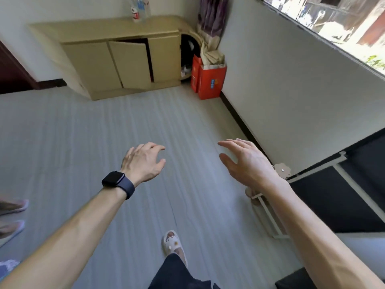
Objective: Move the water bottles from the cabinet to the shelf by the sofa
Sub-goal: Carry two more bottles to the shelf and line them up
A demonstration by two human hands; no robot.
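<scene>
grey floor point(104, 132) | far cabinet point(93, 59): middle door ajar, inside dark | near-right shelf point(325, 201): cut by frame edge, partly behind arm | left hand point(143, 163), right hand point(245, 161): loosely spread, empty | water bottles point(140, 9): on cabinet top, tops cropped

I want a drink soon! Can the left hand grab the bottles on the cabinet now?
Probably not yet. The left hand is empty and the water bottles stand on the cabinet far across the floor. Nothing blocks the way, though.
</scene>
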